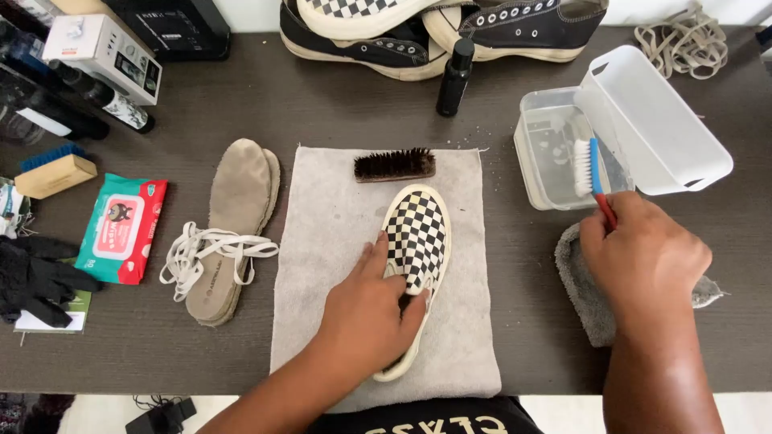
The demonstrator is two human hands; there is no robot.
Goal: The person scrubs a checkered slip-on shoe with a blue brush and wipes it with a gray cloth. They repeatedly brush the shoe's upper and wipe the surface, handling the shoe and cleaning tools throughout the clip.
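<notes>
Dark wood-grain table point(515, 321), crowded at the edges. Left hand point(366, 317) palm down, forearm angled in from the near edge, fingers clamped over the heel end of a checkered slip-on shoe point(416, 241). Shoe lies on a grey towel point(322, 241), toe pointing away, black-and-white squares, cream sole rim. Right hand point(643, 253) closed around a toothbrush point(591, 173), red handle, bristles dipped into a clear water tub point(547, 153). Grey cloth point(583, 293) under the right wrist. Bristle brush point(395, 164) above the toe. Insoles point(233, 217) and laces point(201, 253) left; bare tabletop between towel and cloth.
</notes>
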